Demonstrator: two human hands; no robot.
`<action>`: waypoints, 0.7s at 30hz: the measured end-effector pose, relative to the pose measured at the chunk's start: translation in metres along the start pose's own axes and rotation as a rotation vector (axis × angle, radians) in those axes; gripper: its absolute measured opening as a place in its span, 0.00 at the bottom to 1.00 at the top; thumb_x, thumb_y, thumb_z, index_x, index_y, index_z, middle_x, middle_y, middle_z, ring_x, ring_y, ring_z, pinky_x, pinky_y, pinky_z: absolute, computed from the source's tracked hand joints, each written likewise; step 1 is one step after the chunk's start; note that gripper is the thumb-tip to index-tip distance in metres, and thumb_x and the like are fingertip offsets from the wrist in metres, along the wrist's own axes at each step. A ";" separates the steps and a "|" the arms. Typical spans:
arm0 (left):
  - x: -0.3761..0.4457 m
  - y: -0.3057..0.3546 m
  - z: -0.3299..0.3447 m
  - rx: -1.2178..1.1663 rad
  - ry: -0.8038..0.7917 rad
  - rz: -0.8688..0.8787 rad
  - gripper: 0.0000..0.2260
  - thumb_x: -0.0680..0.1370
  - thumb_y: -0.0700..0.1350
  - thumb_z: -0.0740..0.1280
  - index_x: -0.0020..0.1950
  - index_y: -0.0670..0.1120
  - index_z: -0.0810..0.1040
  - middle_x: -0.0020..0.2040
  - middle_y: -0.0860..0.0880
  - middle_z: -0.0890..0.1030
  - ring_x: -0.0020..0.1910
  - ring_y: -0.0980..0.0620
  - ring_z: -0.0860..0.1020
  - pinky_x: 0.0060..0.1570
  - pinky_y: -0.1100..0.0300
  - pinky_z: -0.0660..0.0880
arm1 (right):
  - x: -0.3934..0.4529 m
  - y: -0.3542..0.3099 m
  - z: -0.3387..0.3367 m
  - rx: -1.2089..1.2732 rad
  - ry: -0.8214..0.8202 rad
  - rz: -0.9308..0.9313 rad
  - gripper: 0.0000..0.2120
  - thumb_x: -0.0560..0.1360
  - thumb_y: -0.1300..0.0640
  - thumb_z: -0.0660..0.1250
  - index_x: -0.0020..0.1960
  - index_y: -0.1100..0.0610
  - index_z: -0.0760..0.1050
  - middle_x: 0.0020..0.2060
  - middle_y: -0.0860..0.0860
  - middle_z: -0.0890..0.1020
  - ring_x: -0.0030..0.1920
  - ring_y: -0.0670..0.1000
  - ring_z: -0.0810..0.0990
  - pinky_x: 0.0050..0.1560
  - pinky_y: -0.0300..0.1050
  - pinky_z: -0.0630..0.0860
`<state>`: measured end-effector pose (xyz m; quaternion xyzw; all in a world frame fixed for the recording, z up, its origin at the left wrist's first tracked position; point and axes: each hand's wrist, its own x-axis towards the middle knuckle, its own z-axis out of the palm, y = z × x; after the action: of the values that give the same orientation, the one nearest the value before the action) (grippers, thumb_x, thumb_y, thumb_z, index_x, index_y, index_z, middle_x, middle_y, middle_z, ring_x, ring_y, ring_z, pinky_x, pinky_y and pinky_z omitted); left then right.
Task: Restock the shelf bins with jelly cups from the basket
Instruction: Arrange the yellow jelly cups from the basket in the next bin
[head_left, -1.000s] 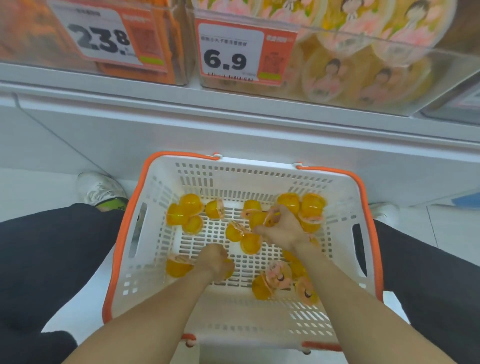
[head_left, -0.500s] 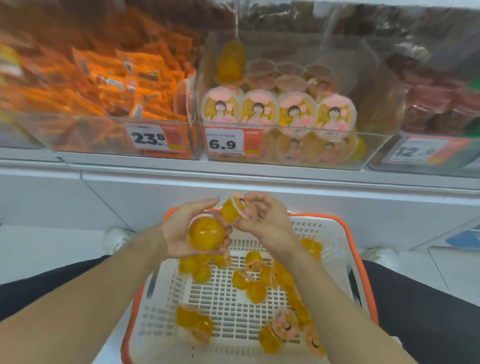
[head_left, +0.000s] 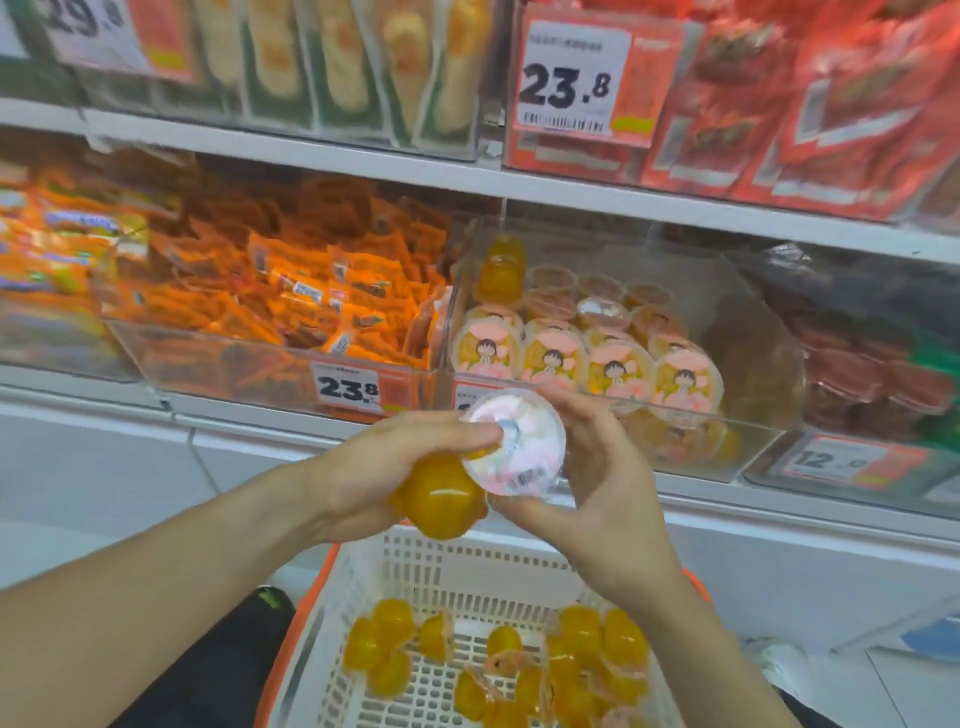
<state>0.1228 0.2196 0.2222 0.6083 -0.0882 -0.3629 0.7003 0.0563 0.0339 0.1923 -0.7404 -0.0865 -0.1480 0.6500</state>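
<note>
Left hand (head_left: 384, 467) gripping jelly cup (head_left: 441, 499), right hand (head_left: 597, 478) cupping another

Left arm: bare forearm rising from the lower left edge toward the centre.
Left hand (head_left: 384, 467): raised in mid-view, palm turned inward, fingers curled round a cup (head_left: 441, 499), fingertips reaching across to the lid of the second cup (head_left: 514, 441).
Right arm: bare forearm rising from the lower right, wrist bent inward.
Right hand (head_left: 597, 473): level with the left and just beside it, palm facing left, thumb under the second cup's rim and fingers arched over its top, holding it lid toward the camera.
Hands together: close, almost touching, the two cups pressed side by side between them.
Legs: dark trousers at both lower corners.
</note>
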 end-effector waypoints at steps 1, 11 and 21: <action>0.002 0.005 0.000 -0.022 -0.027 0.009 0.16 0.71 0.48 0.71 0.54 0.40 0.84 0.51 0.36 0.83 0.45 0.40 0.80 0.51 0.48 0.78 | 0.006 -0.003 -0.008 0.106 -0.085 0.077 0.32 0.64 0.65 0.80 0.66 0.55 0.74 0.61 0.50 0.82 0.62 0.53 0.80 0.57 0.48 0.77; 0.014 0.035 0.027 -0.156 -0.036 0.053 0.15 0.79 0.45 0.63 0.60 0.42 0.84 0.53 0.37 0.84 0.42 0.41 0.83 0.38 0.52 0.81 | 0.039 -0.013 -0.027 0.494 -0.241 0.201 0.37 0.69 0.52 0.79 0.72 0.63 0.68 0.67 0.65 0.75 0.66 0.67 0.74 0.64 0.62 0.74; 0.035 0.006 0.013 -0.312 0.200 -0.033 0.20 0.81 0.50 0.59 0.59 0.35 0.79 0.37 0.41 0.82 0.30 0.46 0.78 0.32 0.58 0.75 | 0.136 -0.058 -0.028 -0.164 0.226 0.181 0.25 0.63 0.59 0.82 0.58 0.57 0.79 0.46 0.54 0.86 0.44 0.50 0.86 0.43 0.42 0.80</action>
<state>0.1433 0.1874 0.2199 0.5269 0.0492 -0.3212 0.7853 0.1628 0.0060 0.2947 -0.7743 0.0665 -0.1779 0.6036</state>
